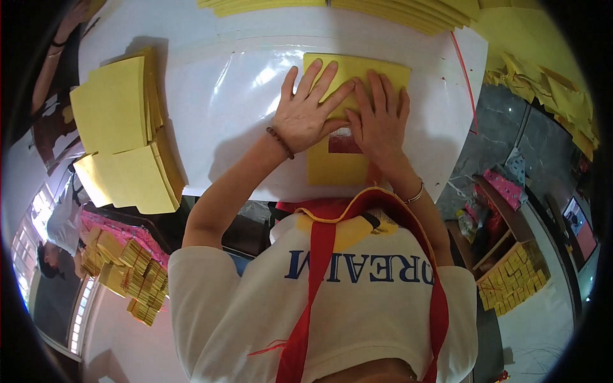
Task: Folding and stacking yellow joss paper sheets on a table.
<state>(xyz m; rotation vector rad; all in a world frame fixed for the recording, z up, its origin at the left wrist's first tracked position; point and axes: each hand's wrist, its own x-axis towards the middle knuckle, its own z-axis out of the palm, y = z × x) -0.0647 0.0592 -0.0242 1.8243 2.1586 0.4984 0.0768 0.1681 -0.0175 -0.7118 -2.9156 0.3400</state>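
Observation:
A yellow paper sheet (329,171) lies on the white tabletop in front of me, with a dark red and silvery rectangle (345,144) at its middle. My left hand (305,113) rests on the sheet's left half, fingers spread and pointing away from me. On the right half, my right hand (382,121) lies with its fingers stretched out, covering part of the rectangle's right side. The thumbs and the left forefinger come close to the right hand. Neither hand grips anything; whether the sheet is single or layered, I cannot tell.
Stacks of yellow paper (115,108) sit at the table's left side, and more yellow stacks (396,13) line its far edge. A red string (465,76) hangs along the right edge. Tied yellow bundles (514,281) stand at lower right. Another person's arm (48,76) shows far left.

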